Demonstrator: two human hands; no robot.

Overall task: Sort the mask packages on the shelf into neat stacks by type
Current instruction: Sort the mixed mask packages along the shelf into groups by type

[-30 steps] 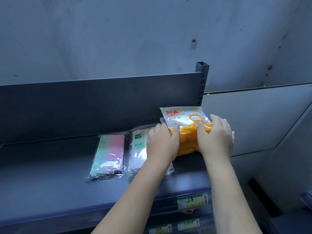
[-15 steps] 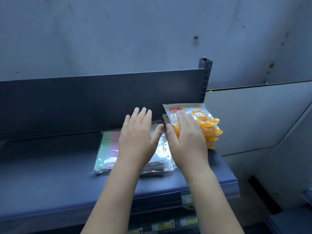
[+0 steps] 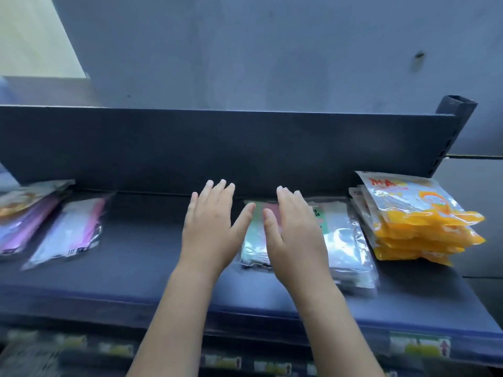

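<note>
Head view: right hand (image 3: 295, 235) hides most of the green-pink mask pack (image 3: 254, 240).

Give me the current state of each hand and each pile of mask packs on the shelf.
Left hand: open, fingers straight, holding nothing.
Right hand: open, over the green and pink pack.
Orange packs: stacked at the shelf's right end.
Green and pink pack: flat, partly hidden by the right hand.
Silver packs: flat, beside the orange stack.
Pink and white pack: lying flat, alone.
Purple packs: loose pile at the left edge.
</note>
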